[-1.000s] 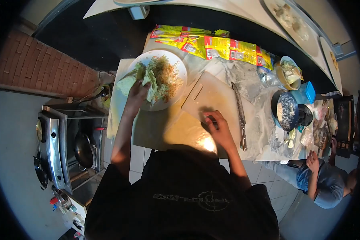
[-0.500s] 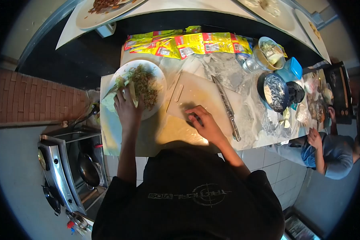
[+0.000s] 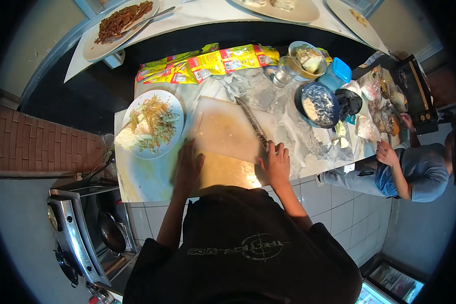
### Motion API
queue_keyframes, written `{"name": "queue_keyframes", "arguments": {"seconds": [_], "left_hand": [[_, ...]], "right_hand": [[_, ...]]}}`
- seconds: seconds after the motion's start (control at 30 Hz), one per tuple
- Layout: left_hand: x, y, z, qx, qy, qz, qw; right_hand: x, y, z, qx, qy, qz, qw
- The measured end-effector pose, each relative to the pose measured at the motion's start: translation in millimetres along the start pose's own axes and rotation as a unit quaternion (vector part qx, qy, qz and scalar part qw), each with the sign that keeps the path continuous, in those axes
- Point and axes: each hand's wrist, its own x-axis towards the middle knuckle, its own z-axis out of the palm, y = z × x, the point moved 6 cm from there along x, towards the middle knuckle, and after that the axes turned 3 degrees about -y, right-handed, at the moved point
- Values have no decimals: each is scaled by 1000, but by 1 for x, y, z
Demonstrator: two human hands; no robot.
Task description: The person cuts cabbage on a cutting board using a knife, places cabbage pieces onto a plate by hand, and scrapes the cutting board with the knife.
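My right hand [image 3: 277, 164] covers the handle of a long kitchen knife [image 3: 252, 120], its fingers curled over it. The blade lies along the right side of a pale cutting board [image 3: 225, 129], pointing away from me. At the board's near left corner, my left hand [image 3: 188, 164] rests with fingers stretched out and thumb apart, holding nothing. Left of the board, a white plate [image 3: 169, 139] carries shredded vegetables [image 3: 159, 121] in green and orange. Pale cabbage [image 3: 133, 138] lies on its left side and reaches over the rim.
Seasoning packets [image 3: 223, 62] line the back. To the right stand a dark floury bowl [image 3: 317, 105], a glass [image 3: 283, 73] and a blue-lidded container [image 3: 339, 72]. A co-worker [image 3: 415, 172] is at the far right; a stove [image 3: 68, 218] is at lower left.
My left hand has left the cabbage on the plate and moved to the board's edge. My right hand has moved right, from above the board to the knife handle. The view has shifted.
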Motion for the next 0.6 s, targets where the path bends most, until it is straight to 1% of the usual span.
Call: {"name": "queue_keyframes", "arguments": {"seconds": [0.03,0.07,0.1,0.13,0.17,0.2,0.23,0.27,0.3,0.37,0.4,0.43,0.47,0.5,0.53,0.6], "left_hand": [[2,-2,11,1,2,2,1000],[5,-2,21,74,11,25,997],[12,6,24,148,23,48,988],[19,9,25,151,29,51,987],[22,10,28,160,11,14,987],[17,10,35,168,-15,-26,985],[12,11,39,169,-22,-30,985],[9,9,39,175,-12,-29,984],[11,10,39,182,5,-26,983],[5,14,40,196,-6,-44,980],[-1,13,38,209,-18,-63,976],[-7,13,37,213,-17,-76,974],[-13,17,36,216,-4,-66,974],[-20,21,35,219,10,-56,974],[-27,22,35,222,15,-72,972],[-35,24,38,221,10,-76,972]], "right_hand": [[-3,16,10,1,-22,1,1000],[-2,31,11,3,-18,0,1000],[5,47,15,107,-56,1,993],[16,61,17,209,-94,-1,973],[44,77,-5,296,-141,55,943],[82,103,-29,296,-161,49,940],[136,146,-28,292,-90,43,951],[170,150,-76,243,-34,21,969],[197,159,-99,271,-13,41,962],[246,188,-89,184,-55,31,981],[237,175,-95,189,-59,27,980],[221,152,-95,212,-89,-34,973],[198,121,-93,234,-122,-97,960],[170,100,-80,214,-170,-93,957],[140,83,-69,191,-214,-90,954],[92,71,-26,126,-194,-106,967]]}}
